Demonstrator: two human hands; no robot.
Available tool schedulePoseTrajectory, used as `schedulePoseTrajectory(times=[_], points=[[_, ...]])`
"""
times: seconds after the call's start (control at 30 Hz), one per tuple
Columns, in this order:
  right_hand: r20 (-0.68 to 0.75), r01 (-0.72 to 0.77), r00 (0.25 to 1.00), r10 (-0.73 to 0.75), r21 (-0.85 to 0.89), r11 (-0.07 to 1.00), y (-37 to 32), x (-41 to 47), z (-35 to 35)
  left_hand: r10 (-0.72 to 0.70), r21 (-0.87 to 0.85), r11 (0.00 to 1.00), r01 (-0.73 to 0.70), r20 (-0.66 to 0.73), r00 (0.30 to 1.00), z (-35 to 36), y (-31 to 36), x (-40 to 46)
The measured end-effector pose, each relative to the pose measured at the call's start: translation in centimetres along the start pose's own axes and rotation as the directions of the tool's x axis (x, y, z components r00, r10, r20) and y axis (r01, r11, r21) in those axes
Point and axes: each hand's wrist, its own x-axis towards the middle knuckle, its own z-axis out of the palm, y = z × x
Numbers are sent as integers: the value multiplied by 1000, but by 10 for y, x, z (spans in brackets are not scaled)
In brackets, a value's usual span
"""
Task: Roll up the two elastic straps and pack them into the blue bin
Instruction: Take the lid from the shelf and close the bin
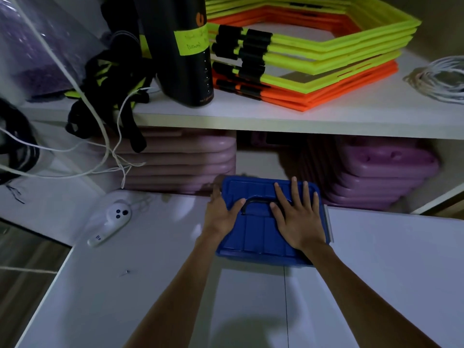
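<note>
Resting flat, fingers spread: left hand [222, 215], right hand [297, 217] on ribbed lid of blue bin [258, 237].

Blue bin [258, 237], lid closed, on white table [376, 272]. Left hand [221, 214] at nine o'clock edge; right hand [298, 217] flat on lid.

dim rm; white worktop [100, 297] in front, white shelf [276, 119] above w/ purple mats [180, 162] stacked beneath, wood floor [25, 259] at left.
</note>
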Motion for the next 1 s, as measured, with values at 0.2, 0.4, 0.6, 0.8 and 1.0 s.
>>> schedulePoseTrajectory(times=[0.2,0.4,0.6,0.8,1.0], points=[[-3,1,1000,-1,-9,1000,-1,0,2,194,716,687,-128,-12,981,21,12,-14],[-13,21,1000,-20,96,995,1,-3,-6,239,756,608,-244,119,964,20,1,-15],[54,-424,898,436,368,828,39,-34,-14,250,711,641,-288,161,955,19,-2,-13],[239,-448,855,460,788,423,37,-34,-23,312,755,554,-350,202,928,20,-2,-17],[55,-351,912,407,616,705,21,-36,-22,297,771,538,-342,206,932,21,-1,-18]])
